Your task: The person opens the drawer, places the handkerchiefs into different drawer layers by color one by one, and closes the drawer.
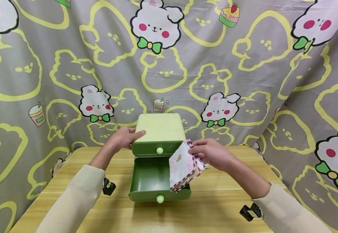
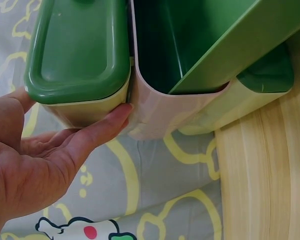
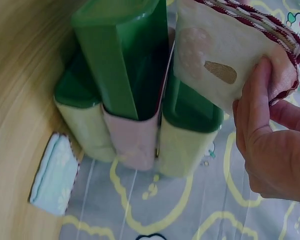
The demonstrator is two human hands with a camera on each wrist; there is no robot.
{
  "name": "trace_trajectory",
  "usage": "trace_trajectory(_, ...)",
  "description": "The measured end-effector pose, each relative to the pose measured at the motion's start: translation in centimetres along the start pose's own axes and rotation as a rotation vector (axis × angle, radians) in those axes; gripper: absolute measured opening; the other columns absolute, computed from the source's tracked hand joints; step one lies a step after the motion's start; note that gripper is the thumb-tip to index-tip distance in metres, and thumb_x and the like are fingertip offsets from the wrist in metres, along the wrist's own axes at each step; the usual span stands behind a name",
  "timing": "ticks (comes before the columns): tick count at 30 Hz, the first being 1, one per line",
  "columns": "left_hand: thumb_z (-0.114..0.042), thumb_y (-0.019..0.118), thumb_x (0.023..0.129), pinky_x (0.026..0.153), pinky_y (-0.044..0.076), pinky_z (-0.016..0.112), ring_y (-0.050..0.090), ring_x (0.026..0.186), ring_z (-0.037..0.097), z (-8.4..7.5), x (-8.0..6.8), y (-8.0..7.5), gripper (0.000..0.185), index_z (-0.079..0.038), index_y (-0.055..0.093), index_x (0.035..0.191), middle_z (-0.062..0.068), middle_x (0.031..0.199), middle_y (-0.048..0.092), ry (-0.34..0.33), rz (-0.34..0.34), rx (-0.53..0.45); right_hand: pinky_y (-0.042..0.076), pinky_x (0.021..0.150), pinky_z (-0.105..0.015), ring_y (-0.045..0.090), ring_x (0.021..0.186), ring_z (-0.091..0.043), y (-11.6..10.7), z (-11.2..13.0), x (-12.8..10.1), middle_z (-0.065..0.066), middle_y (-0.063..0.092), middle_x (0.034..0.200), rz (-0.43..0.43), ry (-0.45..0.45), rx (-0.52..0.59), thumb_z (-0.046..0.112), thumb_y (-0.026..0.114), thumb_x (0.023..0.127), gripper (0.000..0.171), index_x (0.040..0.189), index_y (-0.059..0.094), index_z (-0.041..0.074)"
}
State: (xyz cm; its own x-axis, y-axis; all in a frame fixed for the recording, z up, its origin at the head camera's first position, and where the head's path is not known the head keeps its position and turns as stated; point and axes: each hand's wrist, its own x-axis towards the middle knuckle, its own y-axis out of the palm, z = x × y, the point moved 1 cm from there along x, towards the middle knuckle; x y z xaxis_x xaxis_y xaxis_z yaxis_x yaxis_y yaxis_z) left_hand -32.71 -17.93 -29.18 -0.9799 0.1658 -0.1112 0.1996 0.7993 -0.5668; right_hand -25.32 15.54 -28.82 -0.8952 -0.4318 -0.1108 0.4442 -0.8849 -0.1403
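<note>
Steadying the little green drawer box on its left top edge: left hand, fingers straight and flat against it, gripping nothing. Lower drawer pulled out over the wooden table. Hanging over that drawer's right side, a folded patterned cloth, pinched by the right hand, thumb and fingers clamped on its top corner.

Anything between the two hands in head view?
Yes. The green plastic drawer box sits between them: left hand rests on its top corner, right hand pinches a folded pink-patterned cloth over the open lower drawer.
</note>
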Motion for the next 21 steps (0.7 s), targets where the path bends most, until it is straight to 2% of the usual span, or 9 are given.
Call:
trace_trajectory(8,-0.050,0.061,0.099,0.076,0.060,0.034,0.068,0.076,0.016,0.0,0.0,0.0,0.074,-0.006,0.040,0.155,0.011,0.095,0.071,-0.003,-0.002,-0.004,0.057,0.062,-0.025,0.064,0.066,-0.010,2.5,-0.5,1.4,-0.003,0.067,0.085,0.036,0.000,0.083,0.011,0.065,0.096,0.013,0.101,0.062,-0.001)
trace_trajectory(15,-0.051,0.062,0.099,0.076,0.060,0.034,0.067,0.077,0.017,0.1,0.2,0.1,0.075,-0.007,0.040,0.156,0.010,0.094,0.070,-0.006,-0.006,0.010,0.057,0.060,-0.023,0.066,0.067,-0.011,4.1,-1.0,2.0,-0.003,0.069,0.087,0.073,0.015,0.130,0.011,0.062,0.098,0.021,0.114,0.061,-0.004)
trace_trajectory(21,-0.051,0.062,0.099,0.076,0.060,0.034,0.067,0.078,0.017,0.1,0.2,0.1,0.074,-0.008,0.041,0.155,0.010,0.094,0.070,-0.010,-0.008,0.010,0.045,0.054,-0.017,0.052,0.062,-0.008,4.6,-1.6,2.5,-0.001,0.062,0.081,0.095,0.041,0.150,0.009,0.061,0.099,0.017,0.112,0.059,-0.001)
